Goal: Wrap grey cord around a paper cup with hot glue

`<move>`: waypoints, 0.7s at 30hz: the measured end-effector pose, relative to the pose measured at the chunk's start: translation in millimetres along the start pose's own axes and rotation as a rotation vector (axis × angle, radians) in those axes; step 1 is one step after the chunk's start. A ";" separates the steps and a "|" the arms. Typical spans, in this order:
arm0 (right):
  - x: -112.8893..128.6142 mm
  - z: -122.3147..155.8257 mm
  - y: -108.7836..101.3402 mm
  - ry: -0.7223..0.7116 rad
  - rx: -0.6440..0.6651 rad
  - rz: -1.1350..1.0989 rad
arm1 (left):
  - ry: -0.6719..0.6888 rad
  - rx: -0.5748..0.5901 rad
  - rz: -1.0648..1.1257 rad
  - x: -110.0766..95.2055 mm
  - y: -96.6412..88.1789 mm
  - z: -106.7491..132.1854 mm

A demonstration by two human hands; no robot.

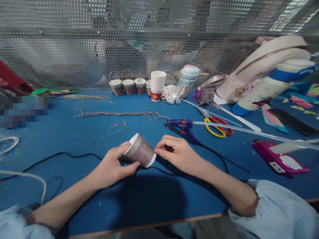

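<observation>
My left hand (pixel 113 165) is wrapped round a paper cup (pixel 140 150) lying on its side, its wall covered in grey-brown cord windings. My right hand (pixel 174 151) has its fingers pinched together at the cup's white rim, on the right of the cup. Whether a cord end sits in that pinch I cannot make out. Both hands hover just above the blue table (pixel 99 199), near its front middle.
A blue glue gun (pixel 183 125) with a clear glue stick lies just behind my right hand, its black cable running under my hands. Scissors (pixel 217 126), loose grey cord (pixel 119 114), stacked paper cups (pixel 158 85), three wrapped cups (pixel 129 86), a bottle, a bag and a magenta device (pixel 279 159) lie around.
</observation>
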State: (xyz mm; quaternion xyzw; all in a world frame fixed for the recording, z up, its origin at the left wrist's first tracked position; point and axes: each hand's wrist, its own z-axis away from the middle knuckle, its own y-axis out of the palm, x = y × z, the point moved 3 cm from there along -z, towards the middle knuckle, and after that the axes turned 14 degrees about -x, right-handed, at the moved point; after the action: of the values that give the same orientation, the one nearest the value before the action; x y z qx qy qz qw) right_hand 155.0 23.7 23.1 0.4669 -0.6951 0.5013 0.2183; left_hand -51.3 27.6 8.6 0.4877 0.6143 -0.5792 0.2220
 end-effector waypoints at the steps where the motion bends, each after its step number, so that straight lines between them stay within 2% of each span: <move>1: 0.0 -1.0 -0.9 0.081 0.018 -0.036 | 0.005 0.002 0.008 0.5 -0.2 -0.8; 4: -1.2 -2.5 -3.6 0.282 0.105 -0.137 | 0.007 0.003 0.038 3.0 -1.3 -2.1; 6: -3.2 -1.7 -3.6 0.352 0.185 -0.177 | -0.004 -0.002 0.065 5.7 -2.5 -1.9; 9: -7.4 1.6 0.2 0.369 0.281 -0.161 | -0.039 -0.024 0.114 9.5 -5.0 -1.2; 12: -10.8 4.2 5.7 0.360 0.264 -0.121 | -0.014 -0.022 0.167 8.5 -6.0 -2.8; 14: -12.0 4.8 8.0 0.320 0.191 -0.085 | 0.034 -0.006 0.189 5.4 -5.4 -5.2; 17: -11.5 5.2 8.5 0.135 0.062 0.006 | 0.051 -0.034 0.169 2.4 -3.3 -8.6; 21: -11.7 8.0 7.1 -0.081 -0.074 0.060 | -0.113 -0.110 0.201 6.5 3.3 -8.6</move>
State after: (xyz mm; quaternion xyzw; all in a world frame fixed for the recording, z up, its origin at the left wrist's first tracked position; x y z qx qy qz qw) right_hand 155.6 22.0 7.4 0.4576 -0.7350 0.4622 0.1918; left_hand -48.8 37.3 3.5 0.5006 0.5797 -0.5460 0.3394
